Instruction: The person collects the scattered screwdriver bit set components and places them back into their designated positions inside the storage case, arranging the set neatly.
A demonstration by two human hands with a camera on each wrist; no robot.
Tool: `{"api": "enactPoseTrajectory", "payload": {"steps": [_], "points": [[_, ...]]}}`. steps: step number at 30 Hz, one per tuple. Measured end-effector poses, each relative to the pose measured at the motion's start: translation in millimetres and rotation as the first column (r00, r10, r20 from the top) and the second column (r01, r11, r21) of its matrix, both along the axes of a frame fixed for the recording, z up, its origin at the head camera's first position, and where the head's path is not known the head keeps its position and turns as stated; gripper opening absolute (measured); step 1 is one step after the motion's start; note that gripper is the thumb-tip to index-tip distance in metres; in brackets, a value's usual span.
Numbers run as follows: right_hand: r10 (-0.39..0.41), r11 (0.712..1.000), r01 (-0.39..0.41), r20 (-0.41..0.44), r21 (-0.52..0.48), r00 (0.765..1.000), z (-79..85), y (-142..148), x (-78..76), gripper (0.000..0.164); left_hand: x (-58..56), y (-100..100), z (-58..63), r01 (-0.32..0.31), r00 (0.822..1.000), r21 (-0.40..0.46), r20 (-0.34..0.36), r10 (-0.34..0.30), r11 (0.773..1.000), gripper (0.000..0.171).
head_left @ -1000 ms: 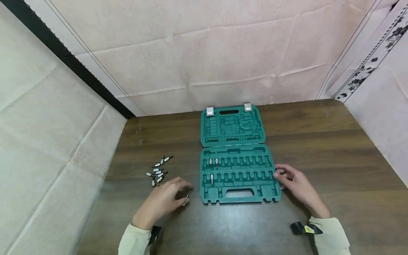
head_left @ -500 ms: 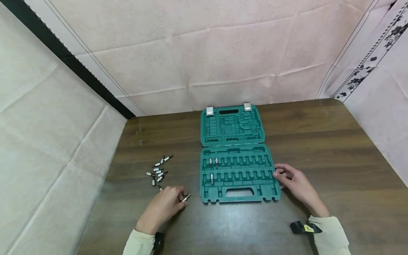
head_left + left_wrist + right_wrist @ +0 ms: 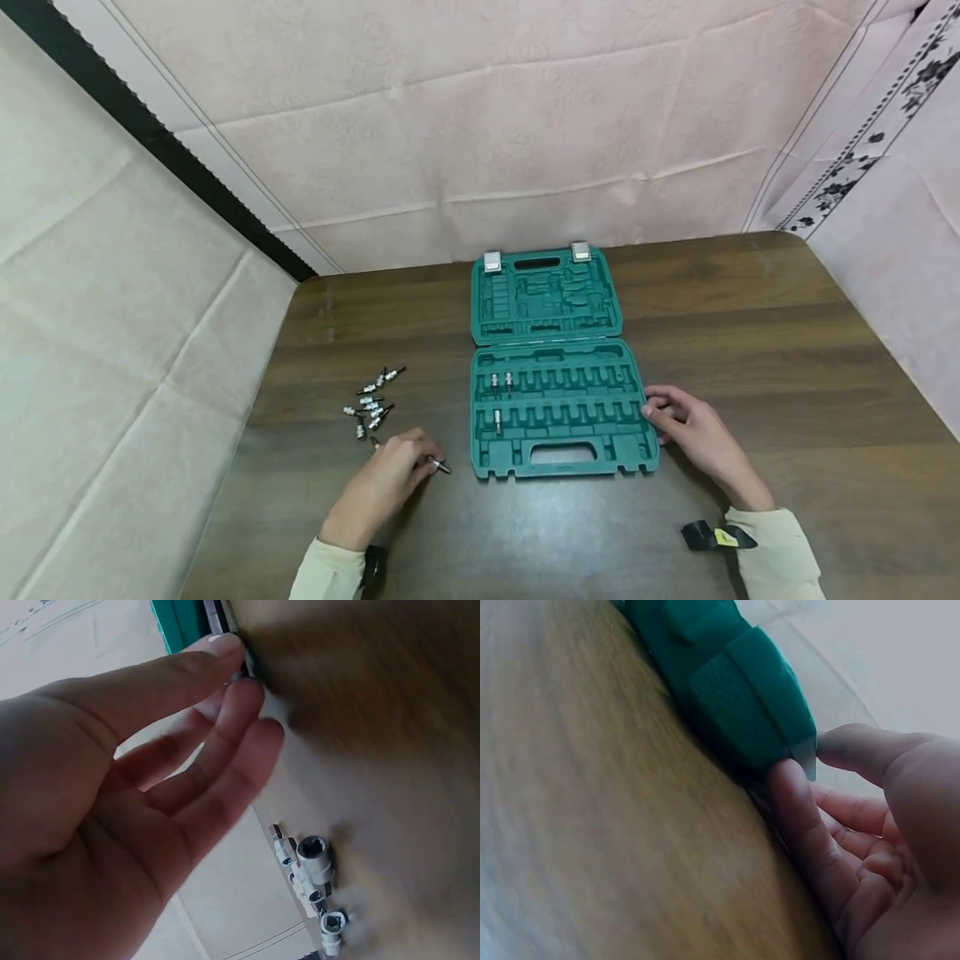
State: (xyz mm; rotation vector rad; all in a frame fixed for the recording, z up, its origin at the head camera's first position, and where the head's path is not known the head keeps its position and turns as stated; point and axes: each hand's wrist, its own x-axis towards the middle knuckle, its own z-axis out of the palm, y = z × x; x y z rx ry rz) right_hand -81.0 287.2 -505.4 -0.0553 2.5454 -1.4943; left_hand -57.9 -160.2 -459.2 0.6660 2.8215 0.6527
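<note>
My left hand (image 3: 382, 477) pinches a small silver bit socket (image 3: 441, 467) between thumb and fingertips, just above the table left of the case. In the left wrist view the fingertips hide part of that socket (image 3: 215, 615). An open green tool case (image 3: 585, 432) lies flat in front of me, with three silver bit sockets (image 3: 498, 421) in its slots at the left. My right hand (image 3: 697, 433) holds the case's right edge; the right wrist view has the green corner (image 3: 742, 712) between thumb and finger.
A loose pile of bit sockets (image 3: 372, 403) lies left of the case, and one more (image 3: 375, 442) peeks out beside the left hand. The case's lid (image 3: 543, 312) leans back near the table's far edge. Pale cloth (image 3: 480, 125) hangs behind the wooden table (image 3: 750, 333).
The left hand has drawn back slightly towards me. The bit socket has turned in its fingers, its outer end swinging from pointing up to pointing down right. The right hand stays put.
</note>
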Motion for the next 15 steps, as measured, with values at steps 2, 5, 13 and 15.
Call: {"api": "enactPoseTrajectory", "payload": {"steps": [2, 5, 13, 15], "points": [[-0.001, 1.0, 0.001, 0.0, 0.003, 1.0, 0.7, -0.3, -0.1, 0.047, -1.5, -1.8, -1.5, 0.031, 0.999, 0.023, -0.044, -0.03, 0.999, 0.014], [-0.002, 1.0, 0.002, 0.0, 0.009, 1.0, 1.2, -0.1, -0.1, 0.047, -4.2, -3.2, -3.5, 0.076, 0.992, 0.035, -0.102, -0.072, 0.996, 0.014], [0.001, 1.0, -0.001, -0.009, 0.013, 1.0, 0.8, -0.1, 0.4, 0.046, -4.9, -1.7, -7.1, 0.092, 0.985, 0.001, -0.143, -0.091, 0.996, 0.018], [0.002, 1.0, -0.002, -0.009, 0.01, 1.0, 1.0, -0.4, 0.1, 0.046, -3.9, -1.4, -5.3, 0.076, 0.988, 0.008, -0.136, -0.074, 0.997, 0.021]]}}
